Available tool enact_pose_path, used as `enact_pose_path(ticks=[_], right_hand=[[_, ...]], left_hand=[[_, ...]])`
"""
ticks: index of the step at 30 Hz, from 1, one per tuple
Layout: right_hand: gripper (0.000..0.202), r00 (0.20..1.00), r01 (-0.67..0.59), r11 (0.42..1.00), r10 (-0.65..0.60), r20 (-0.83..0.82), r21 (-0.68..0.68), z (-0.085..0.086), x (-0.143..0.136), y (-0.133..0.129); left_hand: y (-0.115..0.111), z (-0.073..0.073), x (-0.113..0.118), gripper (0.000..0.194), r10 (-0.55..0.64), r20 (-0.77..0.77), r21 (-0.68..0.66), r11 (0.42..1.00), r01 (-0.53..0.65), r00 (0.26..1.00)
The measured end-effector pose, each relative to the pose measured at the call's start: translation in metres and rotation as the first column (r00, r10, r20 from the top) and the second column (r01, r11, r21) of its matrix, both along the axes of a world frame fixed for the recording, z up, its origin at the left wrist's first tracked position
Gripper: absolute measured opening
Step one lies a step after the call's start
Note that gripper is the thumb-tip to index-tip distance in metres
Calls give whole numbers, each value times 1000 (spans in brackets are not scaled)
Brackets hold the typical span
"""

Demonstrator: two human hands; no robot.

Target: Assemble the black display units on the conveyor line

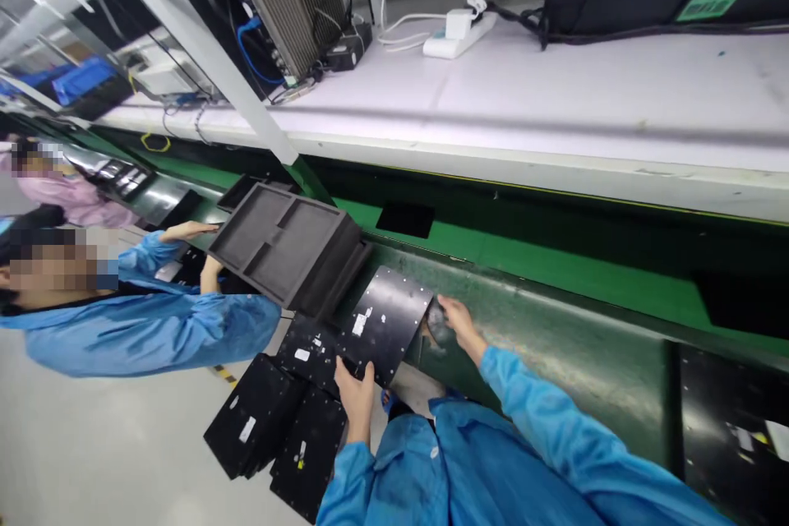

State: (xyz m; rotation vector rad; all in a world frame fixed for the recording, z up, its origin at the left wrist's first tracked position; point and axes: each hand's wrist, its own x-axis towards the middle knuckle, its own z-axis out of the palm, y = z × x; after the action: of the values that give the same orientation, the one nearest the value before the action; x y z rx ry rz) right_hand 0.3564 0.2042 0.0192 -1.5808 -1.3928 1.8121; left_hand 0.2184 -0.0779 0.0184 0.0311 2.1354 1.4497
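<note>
A black rectangular panel (385,320) with white labels and small bright dots along its edges lies tilted near the bench edge. At its lower edge is my left hand (356,386), thumb and fingers apart, touching or very near the panel; whether it grips is unclear. By the panel's upper right corner my right hand (457,319) reaches out with its fingers extended, seemingly holding nothing. Beneath and left of the panel sits another dark panel (308,353) with a white label.
Grey foam trays (287,242) are stacked on the green bench (542,337). Stacks of black panels (246,419) stand lower left. A co-worker in a blue sleeve (154,333) works close on the left. More dark panels (733,427) lie right. A white shelf (523,115) runs above.
</note>
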Motion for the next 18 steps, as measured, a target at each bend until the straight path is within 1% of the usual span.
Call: enact_pose_path(ticks=[1, 2, 3, 4, 6, 8, 9, 10, 12, 13, 14, 15, 16, 17, 18], right_hand=[[59, 999, -40, 990, 35, -39, -133, -7, 7, -18], [59, 993, -95, 968, 76, -89, -234, -13, 11, -36], [57, 983, -153, 942, 114, -144, -299, -15, 10, -52], [55, 972, -195, 924, 137, -190, -328, -15, 6, -66], [49, 961, -217, 915, 140, -239, -339, -8, -8, -84], [46, 966, -186, 922, 108, -236, -339, 2, -18, -89], [47, 976, -137, 932, 68, -208, -336, 6, -19, -89], [48, 985, -65, 944, 9, -171, -324, 10, -17, -87], [49, 985, 96, 963, -129, -118, -251, 16, 0, -82], [48, 977, 158, 969, -182, -115, -190, 21, 13, -78], [47, 971, 196, 974, -210, -119, -117, 28, 28, -75], [45, 971, 207, 978, -210, -111, -36, 38, 44, -71], [42, 979, 193, 980, -189, -74, 47, 50, 60, -68], [39, 988, 156, 980, -157, 2, 126, 65, 74, -66], [36, 986, 95, 976, -119, 114, 195, 82, 85, -63]], left_hand=[[6, 7, -6, 92, -50, -212, -79, 996, 34, 976], [15, 15, -14, 91, -114, -365, -152, 986, 62, 924], [27, 22, -21, 88, -176, -443, -217, 973, 85, 879], [40, 28, -28, 86, -241, -461, -287, 951, 114, 854], [65, 37, -34, 86, -347, -440, -399, 902, 166, 828], [82, 40, -28, 89, -432, -430, -431, 870, 240, 793], [87, 40, -21, 90, -469, -429, -418, 861, 291, 772], [90, 40, -11, 92, -502, -428, -393, 852, 345, 752], [93, 40, 13, 97, -558, -407, -325, 829, 456, 723], [95, 42, 26, 101, -596, -384, -285, 803, 523, 706], [98, 45, 40, 106, -643, -356, -242, 764, 598, 678], [102, 50, 53, 111, -697, -327, -200, 711, 674, 638], [108, 55, 65, 116, -749, -301, -158, 649, 744, 590], [115, 61, 76, 119, -795, -277, -114, 585, 803, 540], [123, 66, 86, 121, -830, -253, -58, 526, 848, 498]])
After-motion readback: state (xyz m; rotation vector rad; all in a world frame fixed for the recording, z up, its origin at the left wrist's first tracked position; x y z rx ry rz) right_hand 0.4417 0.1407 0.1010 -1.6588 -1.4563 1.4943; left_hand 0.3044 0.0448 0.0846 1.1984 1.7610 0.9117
